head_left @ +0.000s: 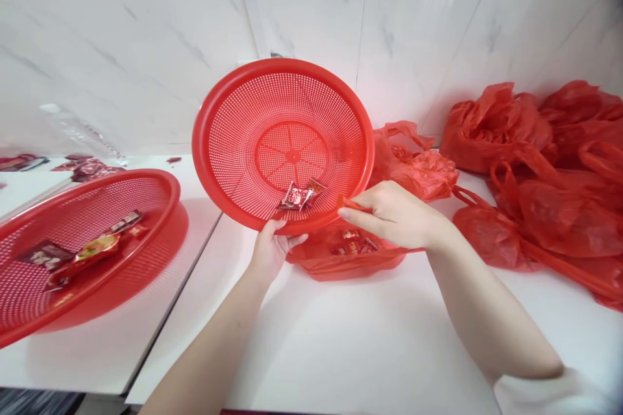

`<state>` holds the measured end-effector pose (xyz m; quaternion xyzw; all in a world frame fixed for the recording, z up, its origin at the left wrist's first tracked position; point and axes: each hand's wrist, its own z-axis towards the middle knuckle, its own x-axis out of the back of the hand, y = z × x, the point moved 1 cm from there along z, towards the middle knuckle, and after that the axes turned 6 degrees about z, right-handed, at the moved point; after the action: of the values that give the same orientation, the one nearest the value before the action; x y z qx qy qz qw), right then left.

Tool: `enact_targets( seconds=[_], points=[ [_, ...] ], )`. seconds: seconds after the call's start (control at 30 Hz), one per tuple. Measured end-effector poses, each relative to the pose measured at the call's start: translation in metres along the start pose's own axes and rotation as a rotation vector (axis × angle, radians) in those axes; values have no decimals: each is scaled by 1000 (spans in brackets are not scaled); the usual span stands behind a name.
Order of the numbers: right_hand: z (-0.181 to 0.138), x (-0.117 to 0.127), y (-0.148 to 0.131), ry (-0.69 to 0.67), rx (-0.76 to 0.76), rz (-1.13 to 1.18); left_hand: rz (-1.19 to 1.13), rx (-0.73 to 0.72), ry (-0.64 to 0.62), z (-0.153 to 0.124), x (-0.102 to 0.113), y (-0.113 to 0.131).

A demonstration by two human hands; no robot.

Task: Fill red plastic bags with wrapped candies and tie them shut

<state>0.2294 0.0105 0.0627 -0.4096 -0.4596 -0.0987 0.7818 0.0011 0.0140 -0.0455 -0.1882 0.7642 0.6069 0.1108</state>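
A round red plastic colander (292,87) is tipped toward me, its mesh inside facing the camera. My left hand (273,248) grips its lower rim from below. A few small wrapped candies (299,196) rest inside near that rim. Under the colander lies a red plastic bag (355,267) with several wrapped snacks (357,243) in it. My right hand (389,214) pinches the bag's edge at the colander's lower right rim. Part of the bag is hidden behind the colander and my hands.
To the left stands another red colander (160,188) holding several packaged snacks (97,246). Several filled red bags (559,207) crowd the right side, and one more bag (413,168) sits behind my right hand. A clear plastic bottle (82,130) lies by the tiled wall (311,6).
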Motion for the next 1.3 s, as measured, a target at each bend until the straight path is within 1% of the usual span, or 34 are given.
enact_targets(
  seconds=[0.1, 0.17, 0.3, 0.4, 0.53, 0.67, 0.77, 0.87, 0.97, 1.1, 1.17, 1.2, 1.3],
  points=[
    [-4, 3, -4, 5, 55, 55, 12, 12, -4, -1, -1, 0],
    [-3, 1, -3, 36, 40, 40, 13, 18, -6, -2, -2, 0],
    [6, -8, 4, 178, -41, -133, 5, 17, -4, -2, -2, 0],
    [11, -13, 8, 206, -12, -226, 2, 24, 0, -2, -3, 0],
    [10, -15, 11, 181, 72, -226, -5, 34, -2, -2, -4, 0],
    [8, -13, 11, 156, 92, -182, -15, 40, -5, -1, -4, -1],
    [7, -10, 7, 102, 82, -100, -13, 40, -11, -1, -3, -1],
    [4, -5, 1, 9, 60, -52, 2, 39, -16, -2, -3, -1],
    [1, -4, 2, -103, -26, -113, -5, 37, -14, -1, -2, -1],
    [-3, -10, 21, -229, -313, -343, -22, 27, -11, 1, -1, -2],
    [-4, -12, 27, -225, -387, -426, -18, 19, -11, 1, -1, -1],
    [-3, -12, 26, -197, -379, -432, -14, 13, -13, 1, -1, -1],
    [3, -17, 16, -67, -234, -308, 11, 5, -46, -1, -2, -1]
  ],
)
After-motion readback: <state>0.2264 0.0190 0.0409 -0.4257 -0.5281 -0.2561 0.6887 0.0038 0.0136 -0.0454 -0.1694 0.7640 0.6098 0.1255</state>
